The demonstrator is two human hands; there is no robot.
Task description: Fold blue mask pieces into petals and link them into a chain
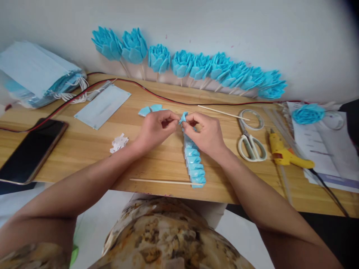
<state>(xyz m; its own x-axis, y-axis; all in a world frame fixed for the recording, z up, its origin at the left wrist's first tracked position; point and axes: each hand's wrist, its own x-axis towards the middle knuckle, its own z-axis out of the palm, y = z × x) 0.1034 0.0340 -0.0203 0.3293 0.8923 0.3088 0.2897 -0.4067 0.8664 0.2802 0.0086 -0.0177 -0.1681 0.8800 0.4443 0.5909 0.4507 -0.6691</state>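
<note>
We record smooth, grained wood on the tabletop (157,164), matt cloth-like folded blue pieces (194,160), glossy phone glass (30,153), and a smooth plastic glue gun (284,157).

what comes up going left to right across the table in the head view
black phone → flat pale sheet → left hand → small blue piece → right hand → scissors → yellow glue gun
</note>
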